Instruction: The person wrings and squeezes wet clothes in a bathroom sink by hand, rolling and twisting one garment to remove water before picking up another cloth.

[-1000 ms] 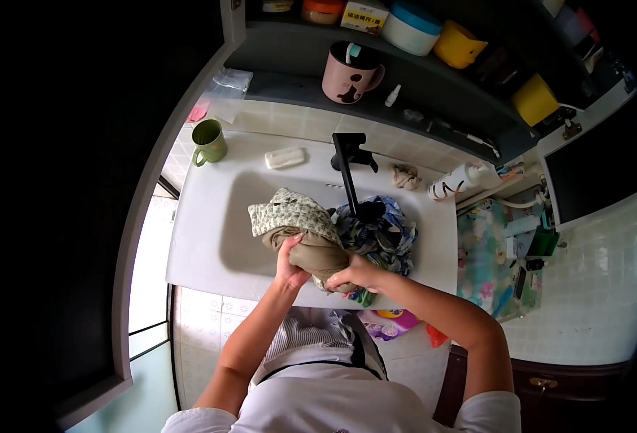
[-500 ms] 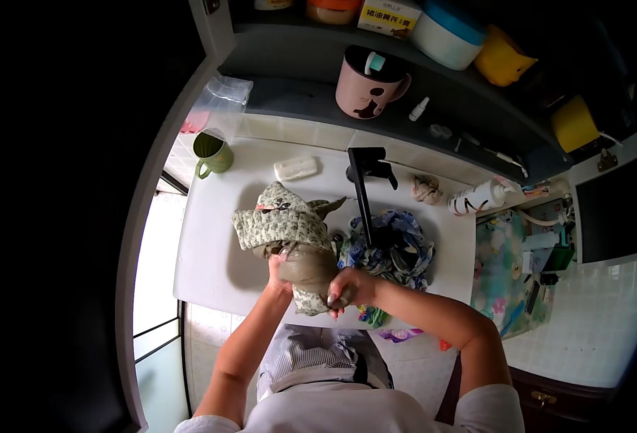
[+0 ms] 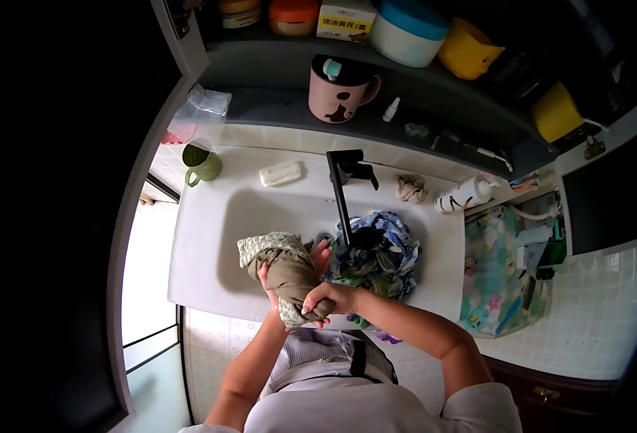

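Note:
A rolled cloth garment (image 3: 289,274), brown with a pale leaf-patterned part at its ends, is bunched between my hands over the front of the sink. My left hand (image 3: 267,286) is wrapped round its middle from below, thumb on the near side and fingertips showing on the far side. At the lower right end, my right hand (image 3: 331,296) is closed on the twisted cloth. A heap of blue, white and green patterned cloth (image 3: 387,249) lies in the right of the basin, partly behind the black faucet (image 3: 340,198).
The white sink (image 3: 203,238) has a soap bar (image 3: 281,174), a green mug (image 3: 201,164), a small crumpled cloth (image 3: 411,189) and a white pump bottle (image 3: 465,195) along its back. Above hangs a dark shelf (image 3: 271,105) holding a pink mug (image 3: 333,94) and several jars.
The garment has come lower and nearer my body, and its patterned upper part has folded down into a tighter roll. My left hand's fingers now show beyond it. The view has shifted slightly.

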Demonstrator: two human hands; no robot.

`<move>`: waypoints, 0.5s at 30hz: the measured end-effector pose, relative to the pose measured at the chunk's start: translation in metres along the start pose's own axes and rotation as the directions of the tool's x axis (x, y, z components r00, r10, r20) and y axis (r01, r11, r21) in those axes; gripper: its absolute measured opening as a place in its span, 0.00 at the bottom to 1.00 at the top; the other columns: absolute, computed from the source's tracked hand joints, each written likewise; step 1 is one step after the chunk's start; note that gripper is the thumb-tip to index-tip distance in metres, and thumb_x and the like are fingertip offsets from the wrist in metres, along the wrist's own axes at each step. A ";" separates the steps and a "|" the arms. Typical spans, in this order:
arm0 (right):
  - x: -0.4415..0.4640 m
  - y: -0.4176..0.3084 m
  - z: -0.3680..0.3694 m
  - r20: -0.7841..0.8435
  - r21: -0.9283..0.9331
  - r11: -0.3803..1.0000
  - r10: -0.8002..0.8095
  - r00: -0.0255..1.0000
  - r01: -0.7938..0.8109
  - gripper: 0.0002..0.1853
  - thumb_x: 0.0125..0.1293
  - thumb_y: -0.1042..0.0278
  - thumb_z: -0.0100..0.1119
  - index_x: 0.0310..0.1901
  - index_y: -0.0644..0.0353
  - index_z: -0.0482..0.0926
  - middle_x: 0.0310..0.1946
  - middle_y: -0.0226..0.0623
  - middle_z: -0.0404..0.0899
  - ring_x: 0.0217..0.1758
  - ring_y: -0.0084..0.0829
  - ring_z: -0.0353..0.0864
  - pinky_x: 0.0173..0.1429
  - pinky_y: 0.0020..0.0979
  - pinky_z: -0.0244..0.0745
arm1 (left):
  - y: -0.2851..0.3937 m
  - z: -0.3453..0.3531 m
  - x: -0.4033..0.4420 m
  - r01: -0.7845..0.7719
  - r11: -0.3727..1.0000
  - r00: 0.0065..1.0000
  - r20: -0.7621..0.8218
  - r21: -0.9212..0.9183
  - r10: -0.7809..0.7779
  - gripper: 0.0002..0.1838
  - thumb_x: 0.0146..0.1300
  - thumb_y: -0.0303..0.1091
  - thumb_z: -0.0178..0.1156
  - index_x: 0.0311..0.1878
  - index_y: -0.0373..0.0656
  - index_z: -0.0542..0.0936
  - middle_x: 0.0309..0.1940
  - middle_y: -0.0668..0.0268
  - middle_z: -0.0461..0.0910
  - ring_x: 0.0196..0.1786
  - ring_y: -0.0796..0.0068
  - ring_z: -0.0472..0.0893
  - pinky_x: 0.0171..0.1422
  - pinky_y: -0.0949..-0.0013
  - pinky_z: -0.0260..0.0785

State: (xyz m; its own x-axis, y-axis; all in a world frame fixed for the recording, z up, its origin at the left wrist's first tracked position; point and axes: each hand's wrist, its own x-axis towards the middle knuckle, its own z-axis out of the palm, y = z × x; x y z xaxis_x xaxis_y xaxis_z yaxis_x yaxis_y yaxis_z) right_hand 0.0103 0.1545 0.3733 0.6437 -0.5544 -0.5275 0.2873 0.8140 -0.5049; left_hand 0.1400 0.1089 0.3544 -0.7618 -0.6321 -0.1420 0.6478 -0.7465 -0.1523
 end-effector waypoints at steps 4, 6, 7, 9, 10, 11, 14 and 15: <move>-0.003 0.026 -0.032 0.335 0.407 0.910 -0.232 0.913 0.082 0.21 0.57 0.60 0.54 0.45 0.71 0.76 0.26 0.50 0.80 0.22 0.38 0.78 0.24 0.31 0.72 | -0.011 0.003 0.005 -0.048 0.999 0.965 -0.256 0.018 0.051 0.38 0.54 0.55 0.55 0.59 0.32 0.69 0.53 0.51 0.76 0.54 0.57 0.76 0.62 0.58 0.70; -0.021 0.019 -0.030 0.122 0.396 0.918 -0.061 0.991 0.008 0.22 0.59 0.58 0.54 0.48 0.69 0.75 0.29 0.48 0.81 0.26 0.40 0.81 0.27 0.33 0.75 | -0.007 0.007 0.006 -0.023 0.980 0.951 -0.298 0.196 0.082 0.33 0.55 0.52 0.54 0.55 0.33 0.72 0.49 0.52 0.79 0.51 0.56 0.78 0.59 0.58 0.71; -0.032 0.009 -0.023 0.009 0.397 0.917 0.024 1.000 -0.025 0.23 0.60 0.56 0.54 0.49 0.68 0.75 0.31 0.47 0.81 0.28 0.41 0.82 0.28 0.34 0.77 | -0.004 0.008 0.005 -0.012 0.968 0.954 -0.288 0.252 0.087 0.32 0.56 0.51 0.53 0.54 0.33 0.73 0.48 0.52 0.79 0.49 0.55 0.79 0.58 0.57 0.72; -0.056 -0.017 -0.010 -0.180 0.085 0.993 0.091 0.979 -0.076 0.31 0.63 0.47 0.60 0.58 0.65 0.69 0.46 0.47 0.80 0.40 0.43 0.84 0.35 0.37 0.81 | -0.002 0.002 0.008 -0.073 0.942 0.942 -0.287 0.329 0.173 0.24 0.58 0.45 0.53 0.50 0.34 0.76 0.44 0.52 0.81 0.45 0.55 0.81 0.56 0.57 0.73; -0.058 -0.005 -0.022 -0.362 -0.188 0.981 -0.116 0.925 0.050 0.36 0.60 0.46 0.64 0.61 0.66 0.65 0.51 0.50 0.76 0.46 0.45 0.82 0.40 0.40 0.81 | 0.003 -0.020 0.010 -0.129 0.907 0.910 -0.317 0.400 0.269 0.21 0.58 0.42 0.54 0.48 0.35 0.77 0.42 0.53 0.81 0.45 0.56 0.81 0.56 0.58 0.74; -0.058 0.008 -0.032 -0.461 -0.466 0.877 -0.356 0.813 0.120 0.42 0.58 0.46 0.68 0.65 0.66 0.61 0.57 0.54 0.73 0.52 0.47 0.80 0.46 0.42 0.81 | 0.008 -0.036 0.011 -0.181 0.862 0.868 -0.336 0.473 0.366 0.18 0.58 0.39 0.54 0.46 0.36 0.78 0.41 0.54 0.82 0.45 0.58 0.81 0.56 0.59 0.74; -0.079 0.004 0.012 -0.077 -0.997 0.075 -0.847 0.525 -0.026 0.58 0.45 0.43 0.75 0.68 0.72 0.54 0.61 0.60 0.67 0.64 0.51 0.69 0.67 0.54 0.62 | -0.002 -0.019 0.008 -0.223 0.879 0.842 -0.371 0.422 0.392 0.13 0.59 0.36 0.55 0.43 0.39 0.79 0.40 0.57 0.82 0.44 0.61 0.82 0.55 0.60 0.75; -0.079 0.003 0.039 -0.085 -0.962 -0.078 -0.825 0.559 -0.261 0.59 0.44 0.43 0.75 0.70 0.70 0.52 0.66 0.61 0.60 0.69 0.54 0.62 0.69 0.60 0.55 | -0.007 -0.014 0.008 -0.226 0.876 0.832 -0.384 0.426 0.401 0.13 0.59 0.37 0.56 0.43 0.39 0.79 0.40 0.58 0.83 0.44 0.61 0.82 0.55 0.61 0.75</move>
State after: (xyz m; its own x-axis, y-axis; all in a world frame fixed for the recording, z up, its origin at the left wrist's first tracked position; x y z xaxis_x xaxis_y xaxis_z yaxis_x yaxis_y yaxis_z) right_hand -0.0124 0.2073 0.4399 0.0627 -0.9960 0.0633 -0.8727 -0.0855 -0.4808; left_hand 0.1297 0.1119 0.3404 -0.3698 -0.7452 -0.5549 0.7352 -0.5999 0.3156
